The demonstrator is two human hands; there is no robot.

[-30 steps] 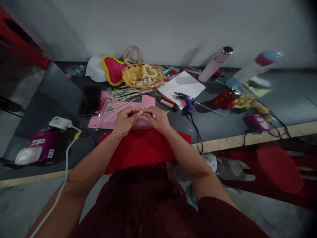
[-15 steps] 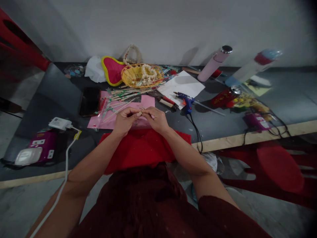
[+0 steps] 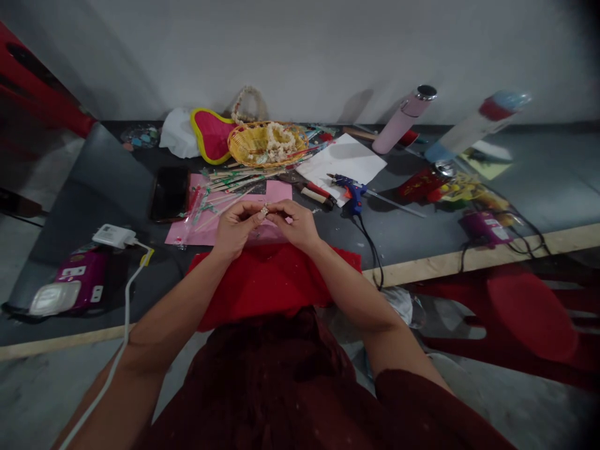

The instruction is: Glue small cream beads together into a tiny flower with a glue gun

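Observation:
Between the fingertips of both hands is a small cream-coloured piece (image 3: 264, 211), too small to name more exactly. My left hand (image 3: 235, 227) pinches it from the left, and my right hand (image 3: 295, 223) pinches it from the right. Both hands are over pink paper (image 3: 206, 232), just beyond a red cloth (image 3: 267, 281) at the table's near edge. Thin sticks with green bits (image 3: 234, 181) lie beyond the fingers. Behind them a yellow wicker basket (image 3: 241, 150) holds a cream beaded-looking loop (image 3: 280, 140).
To the right lie pliers (image 3: 316, 192), white paper (image 3: 347, 159) and a blue glue gun (image 3: 354, 192) with its cord. A pink flask (image 3: 403, 122), a red can (image 3: 424, 181) and a bottle (image 3: 473, 128) stand farther right. At left are a phone (image 3: 170, 194) and a charger (image 3: 114, 235) with a white cable.
The fingertips have shifted slightly around the small cream piece, which shows a little more now. Both hands stay in nearly the same place, and the view has moved very slightly.

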